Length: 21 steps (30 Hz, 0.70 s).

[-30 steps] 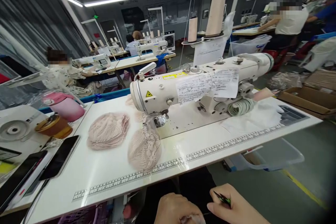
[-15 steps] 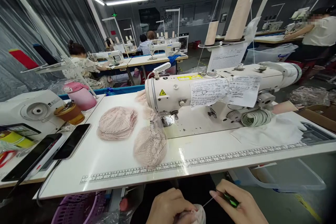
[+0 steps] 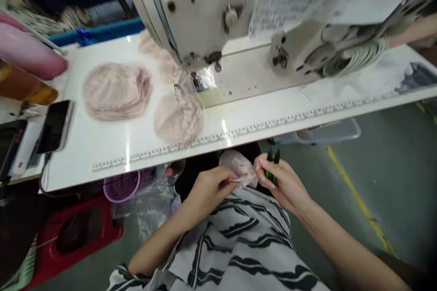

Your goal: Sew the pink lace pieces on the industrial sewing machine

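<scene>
In my lap, below the table edge, my left hand pinches the rim of a pale pink lace fabric cup. My right hand is closed around green thread snips, their dark blades pointing up and away from me. The fingertips of that hand meet the cup's right edge. Up on the table, another lace cup lies by the needle area of the white sewing machine. To its left sits a stack of pink lace cups.
A ruler strip runs along the front of the table. At the left are a phone and a pink bottle. A purple basket and a red stool stand below. Coiled pale green tape lies at the right.
My view has tilted down toward my lap. My right hand has come in to the lace cup, with the snips now upright in it; a thread was stretched between the hands before.
</scene>
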{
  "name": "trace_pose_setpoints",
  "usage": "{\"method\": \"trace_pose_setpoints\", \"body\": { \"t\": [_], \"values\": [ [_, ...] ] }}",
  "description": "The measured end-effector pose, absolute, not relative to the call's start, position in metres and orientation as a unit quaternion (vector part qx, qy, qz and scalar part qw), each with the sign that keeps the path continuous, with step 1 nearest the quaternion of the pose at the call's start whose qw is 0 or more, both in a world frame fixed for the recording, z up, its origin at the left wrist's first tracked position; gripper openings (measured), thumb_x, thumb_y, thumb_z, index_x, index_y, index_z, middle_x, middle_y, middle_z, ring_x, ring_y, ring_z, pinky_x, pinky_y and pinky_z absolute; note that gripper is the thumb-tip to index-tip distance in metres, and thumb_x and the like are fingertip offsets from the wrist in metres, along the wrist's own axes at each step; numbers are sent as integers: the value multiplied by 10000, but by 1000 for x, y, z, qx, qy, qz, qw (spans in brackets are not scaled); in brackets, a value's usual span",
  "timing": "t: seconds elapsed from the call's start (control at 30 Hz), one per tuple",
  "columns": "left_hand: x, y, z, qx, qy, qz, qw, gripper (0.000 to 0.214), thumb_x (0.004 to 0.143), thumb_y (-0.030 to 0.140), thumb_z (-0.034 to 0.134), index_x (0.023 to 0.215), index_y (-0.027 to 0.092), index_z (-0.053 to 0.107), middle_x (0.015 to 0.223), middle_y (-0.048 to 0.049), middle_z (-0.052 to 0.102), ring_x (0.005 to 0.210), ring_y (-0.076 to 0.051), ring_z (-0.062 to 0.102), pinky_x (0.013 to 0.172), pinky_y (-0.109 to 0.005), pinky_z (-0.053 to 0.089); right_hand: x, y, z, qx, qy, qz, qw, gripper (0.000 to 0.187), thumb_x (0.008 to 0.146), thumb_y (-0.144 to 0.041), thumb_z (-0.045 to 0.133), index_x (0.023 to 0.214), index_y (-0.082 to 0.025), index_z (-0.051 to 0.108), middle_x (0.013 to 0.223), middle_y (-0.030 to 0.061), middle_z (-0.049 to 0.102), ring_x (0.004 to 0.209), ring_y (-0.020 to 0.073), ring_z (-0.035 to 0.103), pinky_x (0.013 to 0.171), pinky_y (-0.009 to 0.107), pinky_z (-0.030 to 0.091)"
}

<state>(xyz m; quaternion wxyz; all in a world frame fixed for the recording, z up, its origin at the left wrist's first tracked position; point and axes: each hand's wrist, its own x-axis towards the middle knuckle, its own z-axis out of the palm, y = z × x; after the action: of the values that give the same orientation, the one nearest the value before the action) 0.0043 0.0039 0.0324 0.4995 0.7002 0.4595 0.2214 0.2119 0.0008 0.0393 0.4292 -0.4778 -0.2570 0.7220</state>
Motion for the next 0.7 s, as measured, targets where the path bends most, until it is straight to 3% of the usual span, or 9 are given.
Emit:
{"method": "trace_pose_setpoints", "body": {
  "t": [0.2, 0.3, 0.4, 0.53, 0.7],
  "values": [
    [3, -2, 23, 647, 471, 262, 540, 143, 938, 275, 655, 833, 181, 676, 884, -13, 665, 688, -96, 586, 595, -205, 401, 216, -6, 29, -490, -258, 724, 411, 322, 892, -432, 715, 735, -170, 615, 586, -54, 431, 464, 31, 289, 479, 248, 162],
    [4, 0, 20, 615, 475, 228, 587, 153, 940, 304, 659, 845, 185, 670, 750, 21, 654, 613, -88, 578, 583, -203, 413, 213, -7, 26, -485, -240, 725, 425, 312, 888, -422, 724, 735, -169, 625, 586, -57, 414, 474, 35, 290, 477, 247, 172],
    [6, 2, 19, 628, 476, 225, 572, 118, 905, 312, 710, 894, 195, 716, 780, 15, 683, 668, -98, 582, 611, -204, 422, 208, -7, 25, -483, -225, 731, 426, 324, 860, -442, 752, 734, -173, 625, 584, -58, 409, 482, 44, 293, 476, 248, 177],
    [10, -1, 17, 602, 492, 270, 569, 164, 899, 339, 723, 835, 189, 730, 709, 24, 662, 591, -81, 541, 572, -210, 407, 207, -7, 26, -481, -214, 740, 419, 348, 849, -461, 764, 725, -178, 604, 572, -63, 383, 486, 51, 277, 475, 247, 186],
    [11, -9, 17, 557, 512, 348, 553, 141, 883, 306, 748, 794, 199, 729, 631, 54, 613, 522, -60, 529, 553, -204, 419, 214, -7, 29, -456, -162, 740, 467, 333, 833, -401, 794, 701, -178, 585, 573, -77, 312, 485, 40, 206, 451, 223, 170]
  ]
}}
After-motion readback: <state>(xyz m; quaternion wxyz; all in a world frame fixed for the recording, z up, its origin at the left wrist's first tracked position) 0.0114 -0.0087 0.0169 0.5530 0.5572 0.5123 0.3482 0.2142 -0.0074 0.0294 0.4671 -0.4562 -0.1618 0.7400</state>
